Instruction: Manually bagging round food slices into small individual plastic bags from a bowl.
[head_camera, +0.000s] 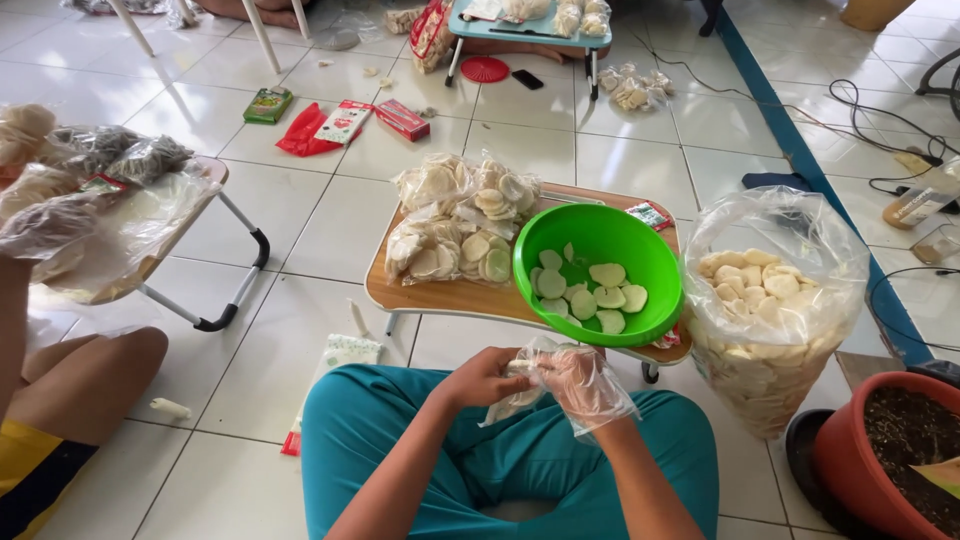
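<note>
Both hands, left hand (482, 378) and gloved right hand (583, 381), pinch a small plastic bag (516, 392) between them.

small clear plastic bag (515, 390) lying crumpled between both hands, hanging just below the green bowl (598, 272), holding pale crackers

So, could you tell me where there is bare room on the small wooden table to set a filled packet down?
Only the front-left strip of the wooden table, between the filled packets and its near edge. The green bowl crowds the right; the big cracker bag stands beside it.
</note>
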